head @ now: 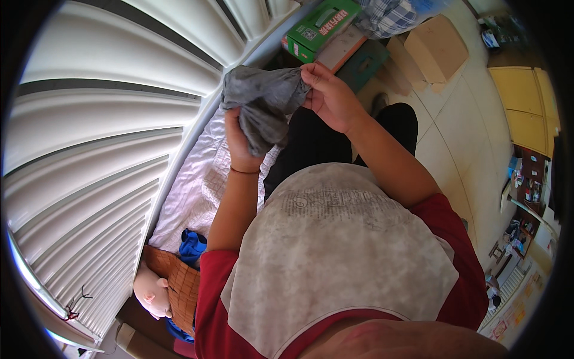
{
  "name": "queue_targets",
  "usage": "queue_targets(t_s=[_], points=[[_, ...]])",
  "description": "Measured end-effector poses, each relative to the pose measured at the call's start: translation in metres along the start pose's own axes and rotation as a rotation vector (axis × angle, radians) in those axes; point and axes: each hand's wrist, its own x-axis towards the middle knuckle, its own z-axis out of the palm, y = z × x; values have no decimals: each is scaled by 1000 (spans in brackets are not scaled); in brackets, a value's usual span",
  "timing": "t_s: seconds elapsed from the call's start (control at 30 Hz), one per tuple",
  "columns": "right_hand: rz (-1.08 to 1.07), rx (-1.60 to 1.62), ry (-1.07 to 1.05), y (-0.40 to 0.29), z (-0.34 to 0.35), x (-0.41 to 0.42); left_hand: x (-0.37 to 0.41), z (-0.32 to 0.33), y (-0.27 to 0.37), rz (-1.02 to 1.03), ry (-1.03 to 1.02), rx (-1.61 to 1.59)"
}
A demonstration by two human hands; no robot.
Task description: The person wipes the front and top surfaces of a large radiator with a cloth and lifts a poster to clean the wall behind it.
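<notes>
A crumpled grey cloth (269, 96), maybe a garment, hangs between my two hands in front of my knees. My left hand (242, 139) grips its lower left part, with the fingers hidden behind the folds. At the upper right corner, my right hand (329, 96) pinches the cloth between thumb and fingers. Below the cloth lie my legs in black trousers (318, 139). A pale quilted bed cover (197, 179) spreads to the left, beneath my left forearm.
A white slatted panel (112, 112) borders the bed. Behind my left arm are a blue cloth (193, 247), a brown woven mat (179, 287) and a pink plush pig (150, 289). Ahead stand a green box (320, 29) and an open cardboard box (435, 49). A yellow cabinet (522, 98) stands right.
</notes>
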Motion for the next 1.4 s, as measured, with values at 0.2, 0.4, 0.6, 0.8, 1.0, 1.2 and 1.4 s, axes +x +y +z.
queue_targets(t_s=[0.2, 0.4, 0.6, 0.8, 1.0, 1.2, 1.4], points=[[82, 2, 48, 5, -4, 1, 2, 0, 7, -13, -76, -272], [220, -546, -2, 0, -9, 1, 3, -15, 18, -24, -122, -206], [-55, -659, 33, -9, -26, 11, 6, -41, 16, -211, 63, -132], [-178, -196, -60, 2, 17, 22, 8, -50, -35, -331, 191, 1], [-76, -129, -94, 35, 16, 59, 13, -50, -47, -350, 75, 48], [-352, -1276, -120, 72, 21, 101, 30, -64, -43, -262, 116, -101], [-241, -1303, -61, 72, 43, 125, 40, -74, -31, -245, 55, -94]])
